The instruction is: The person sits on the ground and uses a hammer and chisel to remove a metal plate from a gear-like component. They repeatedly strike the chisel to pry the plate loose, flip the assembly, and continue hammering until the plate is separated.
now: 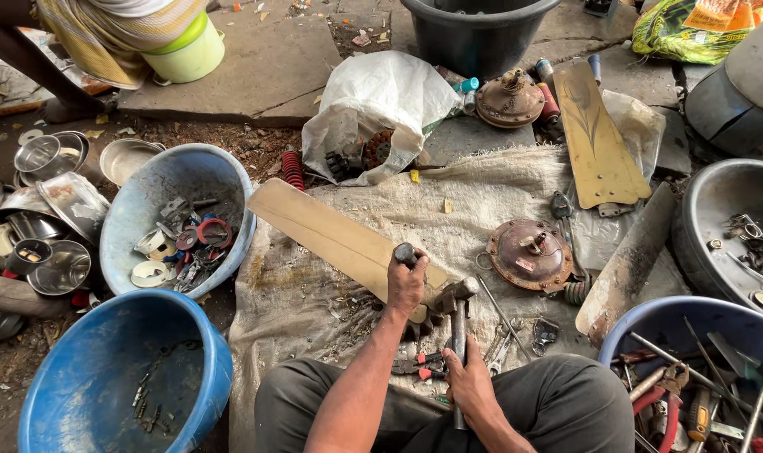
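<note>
Near left: blue tub (pixel 105 394) holding a few bolts. Behind it, pale blue tub (pixel 130 226) full of tape rolls and scrap. Steel bowls (pixel 50 210) far left. Black bucket (pixel 474 38) at the far edge. White sack (pixel 381 101) beside it. Rusty motor housing (pixel 528 256) right of centre.

Left hand (pixel 407 281) gripping punch (pixel 405 252), right hand (pixel 468 377) gripping hammer (pixel 457 323)

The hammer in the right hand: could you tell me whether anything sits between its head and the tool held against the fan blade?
Nothing visible does. The hammer head sits close beside the left hand, which grips a metal tool upright on the cream fan blade; only open air separates them.
</note>
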